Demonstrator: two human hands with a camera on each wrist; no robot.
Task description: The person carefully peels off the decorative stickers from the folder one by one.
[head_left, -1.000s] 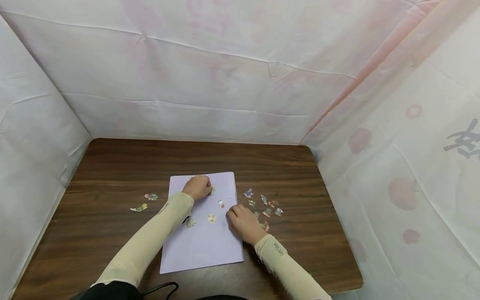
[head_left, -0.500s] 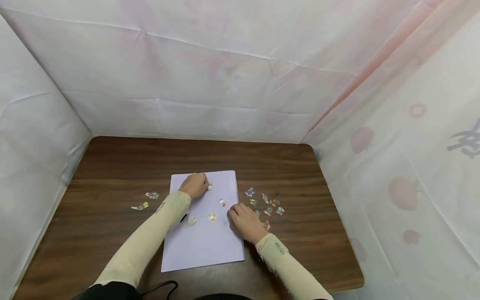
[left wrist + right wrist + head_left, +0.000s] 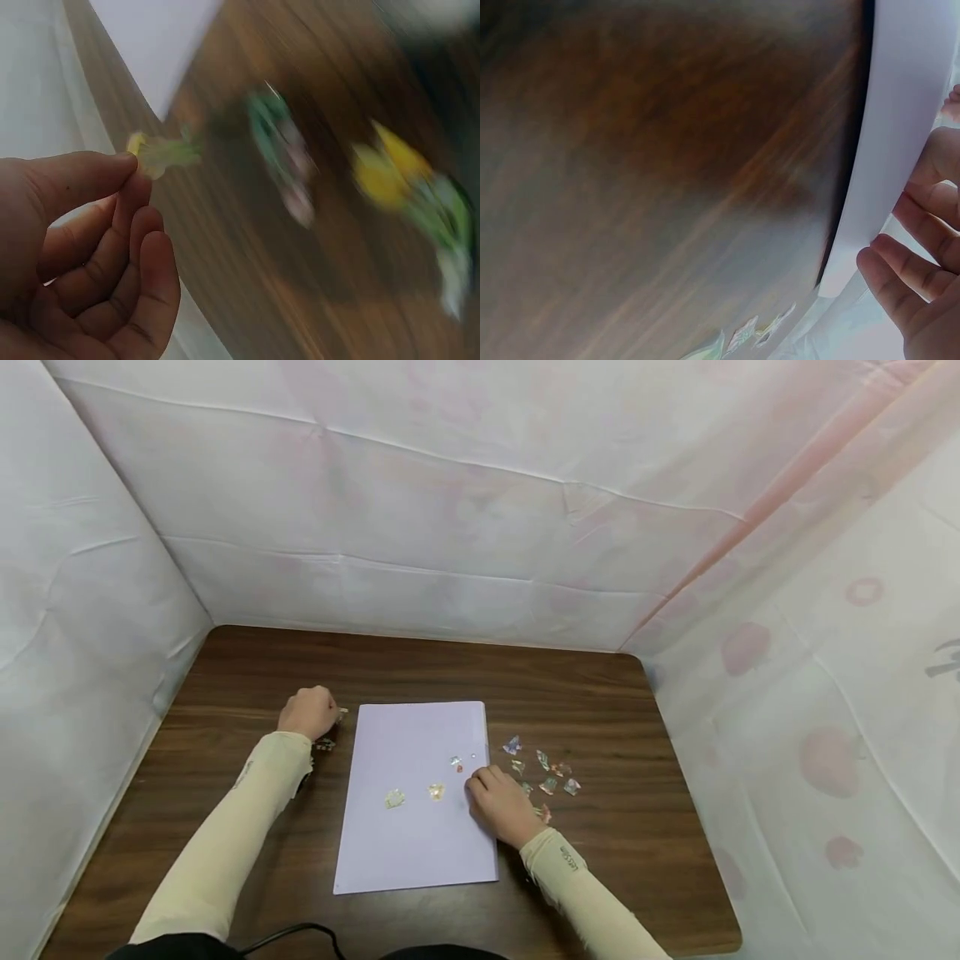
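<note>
Wood-grain brown filled the table (image 3: 225, 827) in the head view, with a pale lilac sheet (image 3: 416, 835) lying flat at its middle. Half a second earlier the left hand (image 3: 306, 712) had been over the sheet's upper part; now it sat off the sheet's left edge, above the bare table, fingers curled and pinching a small sticker scrap (image 3: 342, 712). A scrap that had lain under that hand on the sheet was gone from there. The right hand (image 3: 501, 797) had stayed at the sheet's right edge, knuckles up, fingers bent onto the paper. Three scraps (image 3: 435, 790) lay on the sheet, and a cluster of loose scraps (image 3: 543, 768) lay on the table just right of it.

From the left wrist, blurred by motion, the left hand (image 3: 90, 247) showed what the head view could not: thumb and forefinger nipped a yellow-green sticker scrap (image 3: 161, 152), the other fingers folded beneath. Two discarded scraps (image 3: 289, 161) lay on the wood beyond.

From the right wrist, the right hand's fingertips (image 3: 900, 274) rested against the sheet (image 3: 900, 112) at its edge, gripping nothing visible.
</note>
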